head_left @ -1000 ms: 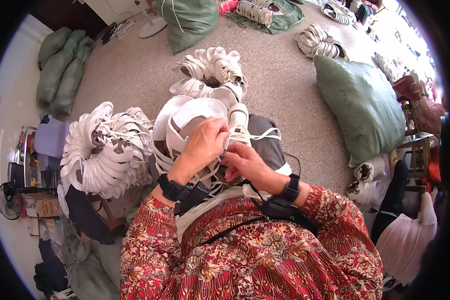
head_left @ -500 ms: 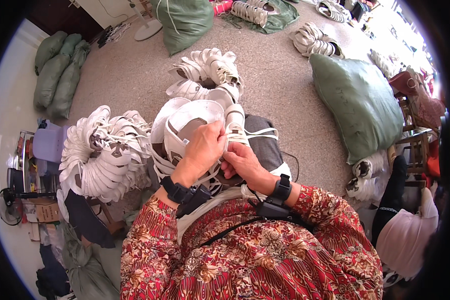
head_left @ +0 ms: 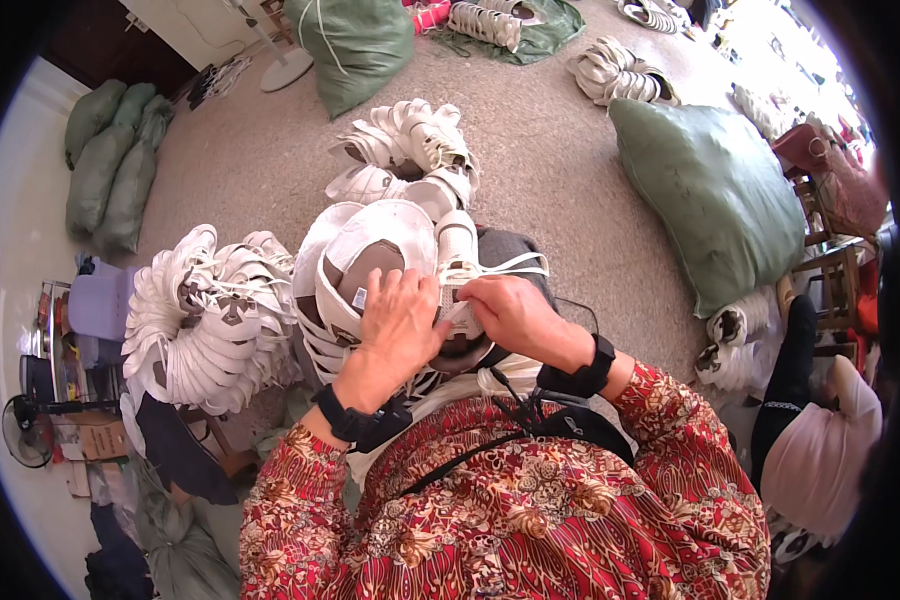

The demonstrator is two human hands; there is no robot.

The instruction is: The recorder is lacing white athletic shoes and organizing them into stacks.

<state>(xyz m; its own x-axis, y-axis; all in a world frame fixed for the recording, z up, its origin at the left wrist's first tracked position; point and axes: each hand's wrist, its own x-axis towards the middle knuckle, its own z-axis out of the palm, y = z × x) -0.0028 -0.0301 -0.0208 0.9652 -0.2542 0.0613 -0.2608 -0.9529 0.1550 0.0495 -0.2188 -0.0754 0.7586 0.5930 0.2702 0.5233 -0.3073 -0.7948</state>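
Observation:
A white shoe upper (head_left: 457, 243) with a perforated toe and a brown opening lies over my lap. A loose white shoelace (head_left: 515, 266) loops off to its right. My right hand (head_left: 515, 315) is closed in a pinch at the upper's tongue, and a short white strip, seemingly lace, shows by its fingertips. My left hand (head_left: 395, 325) lies with fingers stretched over the neighbouring stacked uppers (head_left: 395, 225), its thumb near the tongue. Both wrists wear black straps. The right fingertips partly hide what they grip.
A curved bundle of white uppers (head_left: 210, 320) stands at my left, another (head_left: 410, 150) ahead on the floor. A large green sack (head_left: 710, 200) lies at the right, another (head_left: 355, 50) at the back. A person's leg (head_left: 785, 390) shows at the far right.
My left hand has come off the laces and opened over the uppers to the left. My right hand has risen slightly and turned, still pinching. The view has shifted a little.

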